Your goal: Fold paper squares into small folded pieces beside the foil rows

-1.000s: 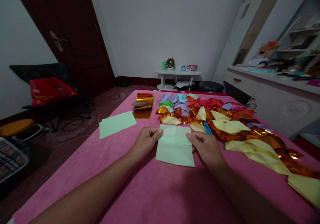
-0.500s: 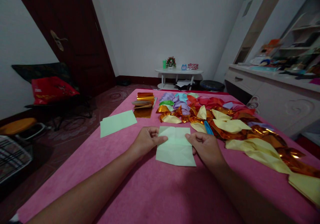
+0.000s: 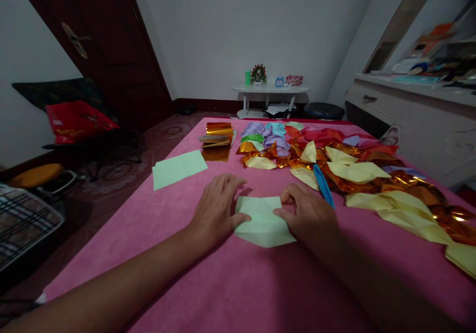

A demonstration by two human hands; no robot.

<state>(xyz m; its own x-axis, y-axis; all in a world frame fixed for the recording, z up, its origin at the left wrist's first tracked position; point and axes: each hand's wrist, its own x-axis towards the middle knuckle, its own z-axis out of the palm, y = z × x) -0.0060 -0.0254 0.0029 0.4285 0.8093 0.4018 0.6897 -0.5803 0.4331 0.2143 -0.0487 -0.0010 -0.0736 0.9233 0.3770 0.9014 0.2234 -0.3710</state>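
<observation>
Table with a pink cloth top (image 3: 223, 293) carried a sprawl of twisted, multicoloured paper and gold foil pieces (image 3: 359, 172) along its right edge.
Mid-table, the left hand (image 3: 217, 206) and right hand (image 3: 312, 214) were apart, with a creased pale-green paper sheet (image 3: 262, 226) between them: the right pinched its right edge; the left thumb rested on its left edge, index finger spread away, any grip underneath impossible to tell. It probably was light, thin and soft, easily creased, best taken lightly by both side edges. Flat matching pale-green sheets (image 3: 180, 170) lay by the table's left edge, a folded gold foil stack (image 3: 217, 153) toward the far left corner, and a narrow blue object (image 3: 324, 187) just beyond the right hand.
</observation>
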